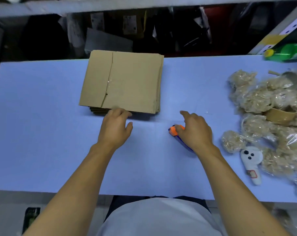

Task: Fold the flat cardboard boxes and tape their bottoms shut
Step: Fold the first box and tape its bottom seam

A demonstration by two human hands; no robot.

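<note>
The left hand (pixel 114 127) reaches forward with relaxed fingers, its fingertips at the near edge of the stack of flat cardboard boxes (pixel 123 81); it grips nothing. The right hand (pixel 194 130) lies over an orange-and-blue tool (pixel 176 131), its thumb curled onto the orange end and its forefinger pointing forward; whether it truly grips the tool cannot be told, since the palm hides most of the blue body. The stack lies flat on the blue table (pixel 42 125), straight ahead of the left hand and well to the left of the right hand, with bare tabletop between the hands. At the table's right side sits a heap of crumpled clear plastic (pixel 263 106), with a roll of brown tape (pixel 280 114) resting in it and a small white plush toy (pixel 251 160) at its near edge. A green bottle (pixel 287 51) lies at the far right corner. Nothing stands between either hand and the stack.
</note>
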